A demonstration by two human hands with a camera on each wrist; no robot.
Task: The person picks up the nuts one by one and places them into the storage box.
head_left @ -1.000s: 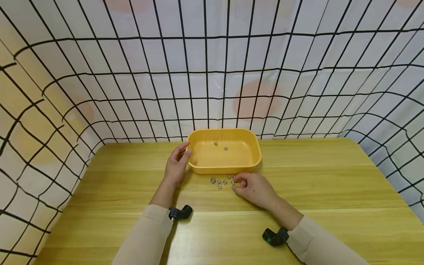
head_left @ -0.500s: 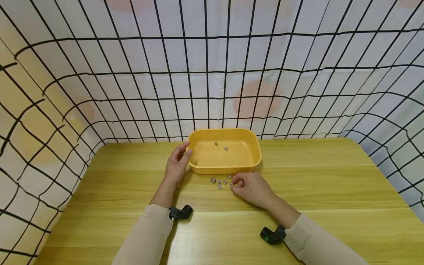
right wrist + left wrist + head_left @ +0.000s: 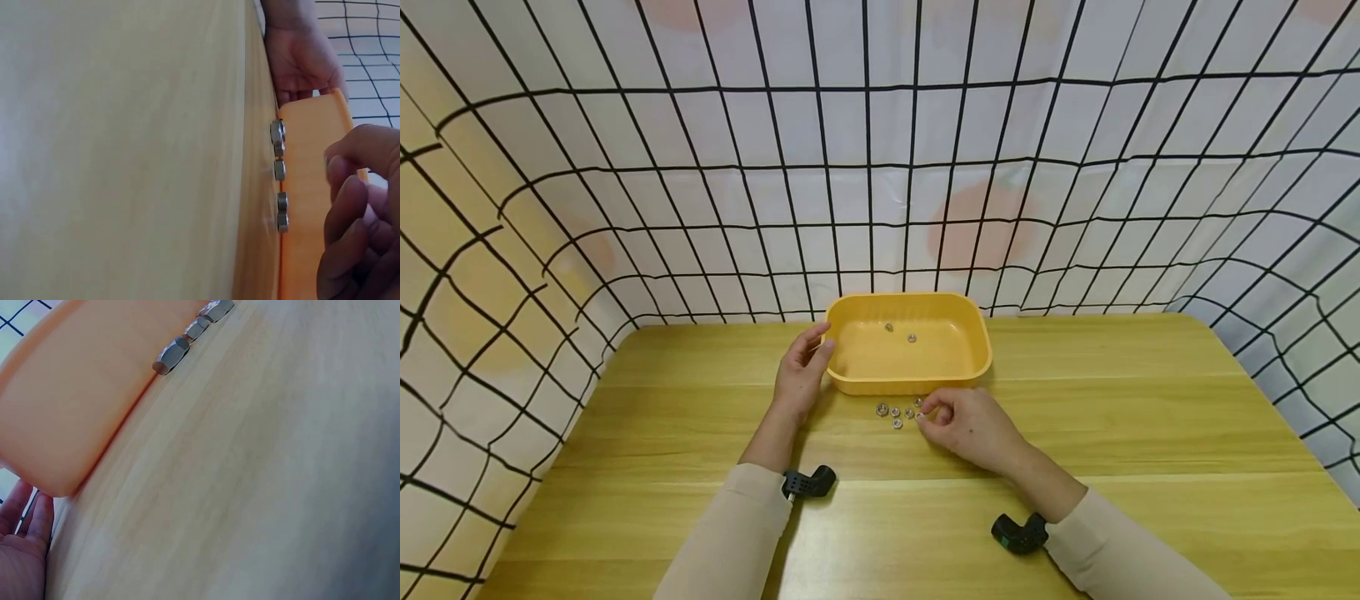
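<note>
My right hand (image 3: 973, 427) pinches a small metal nut (image 3: 921, 416) between thumb and forefinger, just in front of the yellow tray (image 3: 906, 387). Beside those fingertips, a loose group of several hex nuts lies on the table, among them a larger nut (image 3: 882, 409). Two small pieces of hardware sit inside the tray: a nut (image 3: 912, 337) and another metal piece (image 3: 889, 327) farther back. At the tray's left end, my left hand (image 3: 798, 379) rests its extended fingers against the wall. The left wrist view shows those fingers (image 3: 41, 515) at the tray's corner.
A wooden table (image 3: 700, 500) carries everything. Behind it and along both sides rises a black-lined grid (image 3: 865, 167) over a pale backdrop, close behind the tray. Each wrist wears a black camera, such as the right camera (image 3: 1019, 535).
My right hand has shifted slightly left, and the nut has moved with its fingertips. The left hand and the tray stay put.
</note>
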